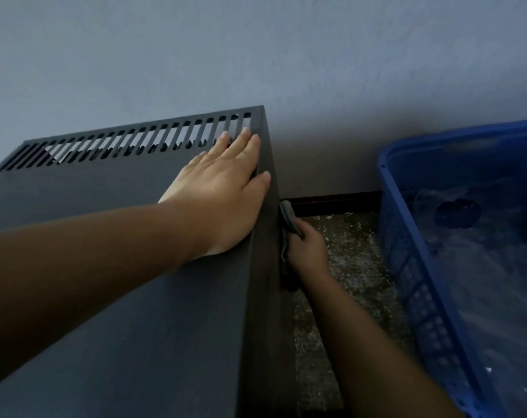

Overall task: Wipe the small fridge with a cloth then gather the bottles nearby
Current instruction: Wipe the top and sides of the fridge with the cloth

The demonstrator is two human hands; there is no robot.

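Observation:
The small black fridge (129, 282) fills the left half of the view, with a row of vent slots along its back top edge. My left hand (223, 191) lies flat on its top near the right rear corner, fingers straight, thumb over the edge. My right hand (306, 247) is lower, against the fridge's right side wall, and grips a dark grey cloth (286, 224) pressed to that wall. Clear plastic bottles (491, 267) lie blurred in the basket at the right.
A blue plastic basket (407, 267) stands on the floor to the right. Between it and the fridge is a narrow strip of speckled floor (349, 267) littered with pale scraps. A grey wall (256, 49) with a dark skirting board rises behind.

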